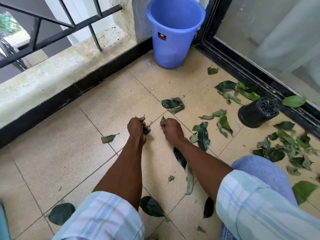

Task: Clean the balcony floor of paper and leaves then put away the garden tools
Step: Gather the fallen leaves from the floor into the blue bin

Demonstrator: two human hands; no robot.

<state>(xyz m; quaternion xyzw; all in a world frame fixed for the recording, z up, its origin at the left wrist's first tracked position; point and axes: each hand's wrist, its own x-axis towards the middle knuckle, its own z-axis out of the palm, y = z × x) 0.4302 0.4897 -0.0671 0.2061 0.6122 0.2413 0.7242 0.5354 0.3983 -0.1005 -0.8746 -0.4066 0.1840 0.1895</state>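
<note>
Now left hand [137,126] clutching leaves [145,129], right hand [171,129] pinching a leaf [162,120] (floor level)

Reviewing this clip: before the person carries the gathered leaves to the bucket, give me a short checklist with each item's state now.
1. Left hand grips a wad of leaves: ok.
2. Right hand pinches a leaf: ok.
3. Blue bucket stands upright in the corner, mouth open: ok.
4. Bucket has room for more: cannot tell, only its inner wall shows.
5. Floor between the hands and the bucket is free to cross: ok, only a small clump of leaves lies there.
6. Floor cleared of leaves: not ok, many still lie to the right, around the tipped black pot.
</note>
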